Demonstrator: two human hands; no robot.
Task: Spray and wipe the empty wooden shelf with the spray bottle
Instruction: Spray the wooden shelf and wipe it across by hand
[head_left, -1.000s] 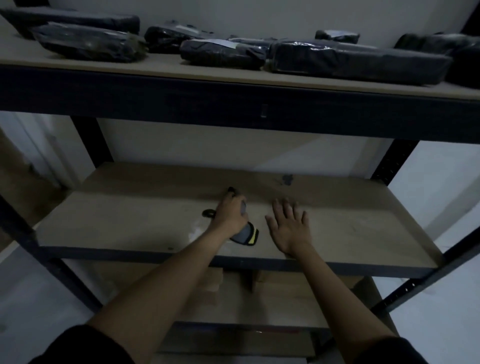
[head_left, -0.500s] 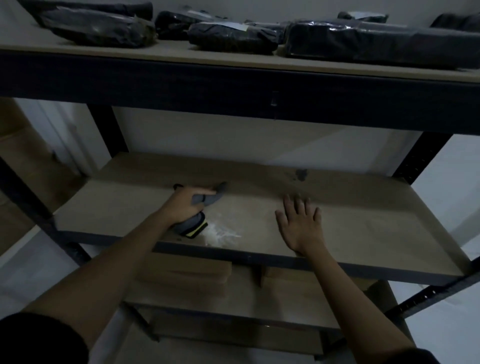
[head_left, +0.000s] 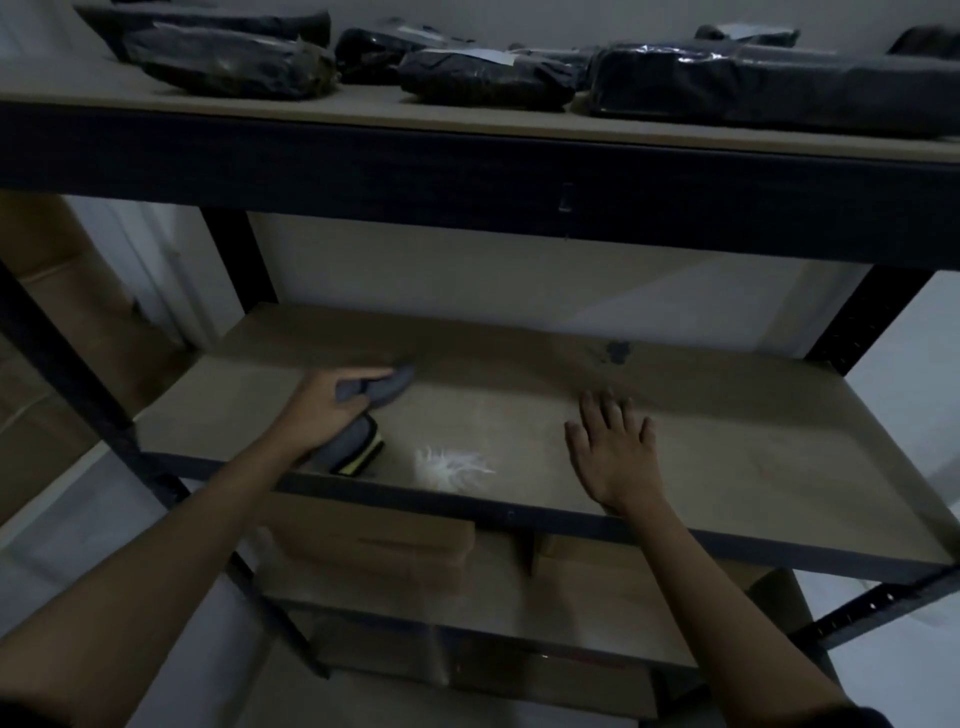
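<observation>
On the wooden shelf (head_left: 753, 467), the left hand (head_left: 332, 410) gripped a grey cloth (head_left: 363, 415) with a yellow edge near the front left, a white foam patch (head_left: 452, 467) lay just right of it, and the right hand (head_left: 618, 457) rested flat, fingers spread, holding nothing.

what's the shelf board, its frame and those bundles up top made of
Shelf board: likely fibreboard or plywood, matte tan, no visible grain. Frame: probably dark painted metal; the uprights have rows of holes. Bundles: glossy black plastic wrap, creased with highlights; contents hidden.
</observation>
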